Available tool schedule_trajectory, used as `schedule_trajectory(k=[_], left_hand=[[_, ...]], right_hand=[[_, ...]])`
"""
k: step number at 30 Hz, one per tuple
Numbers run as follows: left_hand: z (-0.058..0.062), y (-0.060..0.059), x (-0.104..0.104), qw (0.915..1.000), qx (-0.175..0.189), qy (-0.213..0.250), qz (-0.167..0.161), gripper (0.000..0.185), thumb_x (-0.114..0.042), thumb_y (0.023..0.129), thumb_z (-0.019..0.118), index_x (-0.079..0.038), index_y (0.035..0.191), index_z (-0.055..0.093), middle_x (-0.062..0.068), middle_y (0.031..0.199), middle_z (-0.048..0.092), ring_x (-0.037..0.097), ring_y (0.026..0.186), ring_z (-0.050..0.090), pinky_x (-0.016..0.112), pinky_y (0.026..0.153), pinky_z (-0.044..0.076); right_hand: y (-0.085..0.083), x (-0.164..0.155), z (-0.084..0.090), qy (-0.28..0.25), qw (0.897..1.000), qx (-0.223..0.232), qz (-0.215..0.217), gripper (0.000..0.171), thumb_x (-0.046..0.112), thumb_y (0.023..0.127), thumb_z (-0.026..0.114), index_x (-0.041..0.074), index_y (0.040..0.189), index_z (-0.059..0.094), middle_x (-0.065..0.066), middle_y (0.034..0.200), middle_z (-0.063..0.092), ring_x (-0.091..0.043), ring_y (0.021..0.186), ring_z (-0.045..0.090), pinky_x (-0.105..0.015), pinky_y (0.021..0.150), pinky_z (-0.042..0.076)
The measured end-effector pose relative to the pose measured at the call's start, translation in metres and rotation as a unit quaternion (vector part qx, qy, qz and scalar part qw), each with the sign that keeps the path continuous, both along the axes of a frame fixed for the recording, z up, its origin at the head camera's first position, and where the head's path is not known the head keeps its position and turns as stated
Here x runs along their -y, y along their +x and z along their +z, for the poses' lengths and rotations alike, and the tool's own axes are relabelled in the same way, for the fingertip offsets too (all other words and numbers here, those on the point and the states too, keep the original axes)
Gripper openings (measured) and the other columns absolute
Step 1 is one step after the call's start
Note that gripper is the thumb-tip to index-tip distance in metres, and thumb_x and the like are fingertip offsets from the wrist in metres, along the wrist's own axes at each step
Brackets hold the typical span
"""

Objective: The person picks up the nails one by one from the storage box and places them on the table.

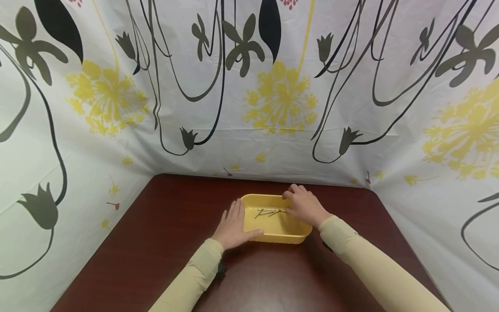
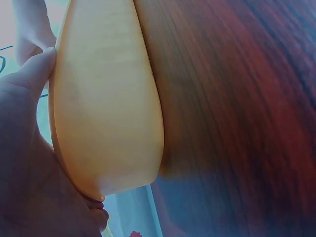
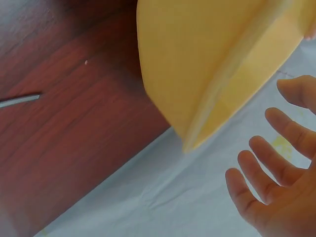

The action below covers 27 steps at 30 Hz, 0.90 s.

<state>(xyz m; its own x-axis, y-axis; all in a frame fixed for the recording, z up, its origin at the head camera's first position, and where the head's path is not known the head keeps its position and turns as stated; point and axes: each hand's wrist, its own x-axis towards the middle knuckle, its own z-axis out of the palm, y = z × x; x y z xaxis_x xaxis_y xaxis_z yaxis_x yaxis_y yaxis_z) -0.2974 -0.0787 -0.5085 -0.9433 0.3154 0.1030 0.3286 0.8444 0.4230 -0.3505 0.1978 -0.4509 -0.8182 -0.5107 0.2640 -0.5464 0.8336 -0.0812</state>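
Observation:
A shallow yellow tray (image 1: 277,232) sits on a dark red-brown table (image 1: 156,247), with several thin metal pins (image 1: 269,212) lying inside it. My left hand (image 1: 234,224) lies flat against the tray's left side, fingers straight and thumb along the front wall. The left wrist view shows that hand (image 2: 24,148) against the tray's outer wall (image 2: 108,108). My right hand (image 1: 303,204) rests over the tray's far right rim, close to the pins. In the right wrist view its fingers (image 3: 269,173) are spread and hold nothing, beside the tray (image 3: 197,59).
A white cloth printed with yellow flowers and black stems (image 1: 273,108) walls the table in at the back and both sides. A thin grey rod (image 3: 19,100) lies on the wood near the right hand. Bare tabletop stretches in front of the tray.

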Motion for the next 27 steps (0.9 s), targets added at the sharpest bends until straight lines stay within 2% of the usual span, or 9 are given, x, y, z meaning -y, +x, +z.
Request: schedule_trajectory(k=[7, 13, 16, 20, 27], left_hand=[[0.000, 0.000, -0.001, 1.0000, 0.001, 0.004, 0.000, 0.122, -0.082, 0.082, 0.054, 0.001, 0.160, 0.008, 0.015, 0.167, 0.001, 0.029, 0.154, 0.002, 0.055, 0.119, 0.013], [0.000, 0.000, 0.000, 1.0000, 0.000, 0.001, 0.000, 0.123, -0.083, 0.082, 0.053, 0.001, 0.160, 0.007, 0.015, 0.167, 0.001, 0.029, 0.154, 0.003, 0.055, 0.119, 0.014], [-0.001, 0.000, 0.001, 1.0000, -0.002, -0.001, 0.000, 0.124, -0.084, 0.081, 0.052, 0.001, 0.160, 0.007, 0.015, 0.167, 0.001, 0.029, 0.154, 0.003, 0.055, 0.119, 0.014], [-0.002, -0.001, 0.002, 1.0000, 0.001, -0.003, 0.000, 0.126, -0.087, 0.080, 0.049, 0.000, 0.160, 0.005, 0.014, 0.167, 0.000, 0.029, 0.154, 0.003, 0.055, 0.120, 0.013], [-0.001, -0.001, 0.001, 1.0000, 0.002, -0.006, -0.001, 0.126, -0.087, 0.080, 0.048, -0.001, 0.160, 0.004, 0.014, 0.167, 0.000, 0.028, 0.154, 0.002, 0.054, 0.120, 0.012]], right_hand=[[-0.004, 0.010, -0.010, 0.020, 1.000, 0.012, 0.006, 0.028, 0.022, 0.086, 0.079, 0.012, 0.111, 0.072, -0.004, 0.099, 0.057, -0.025, 0.089, 0.056, -0.042, 0.066, 0.052], [-0.011, 0.015, -0.021, 0.030, 0.999, 0.041, -0.005, 0.031, 0.023, 0.088, 0.077, 0.008, 0.114, 0.073, -0.005, 0.099, 0.064, -0.025, 0.085, 0.064, -0.044, 0.068, 0.055], [-0.015, 0.017, -0.027, 0.029, 0.998, 0.046, -0.011, 0.021, 0.021, 0.088, 0.075, 0.008, 0.105, 0.074, -0.003, 0.092, 0.065, -0.022, 0.079, 0.064, -0.043, 0.068, 0.054], [-0.020, 0.020, -0.035, 0.030, 0.998, 0.045, -0.020, 0.005, 0.015, 0.085, 0.073, 0.013, 0.084, 0.069, 0.002, 0.077, 0.060, -0.017, 0.068, 0.056, -0.041, 0.063, 0.050], [-0.024, 0.021, -0.047, 0.033, 0.999, 0.020, -0.030, 0.023, 0.010, 0.083, 0.075, 0.014, 0.068, 0.058, 0.004, 0.060, 0.049, -0.017, 0.059, 0.046, -0.041, 0.061, 0.046]])
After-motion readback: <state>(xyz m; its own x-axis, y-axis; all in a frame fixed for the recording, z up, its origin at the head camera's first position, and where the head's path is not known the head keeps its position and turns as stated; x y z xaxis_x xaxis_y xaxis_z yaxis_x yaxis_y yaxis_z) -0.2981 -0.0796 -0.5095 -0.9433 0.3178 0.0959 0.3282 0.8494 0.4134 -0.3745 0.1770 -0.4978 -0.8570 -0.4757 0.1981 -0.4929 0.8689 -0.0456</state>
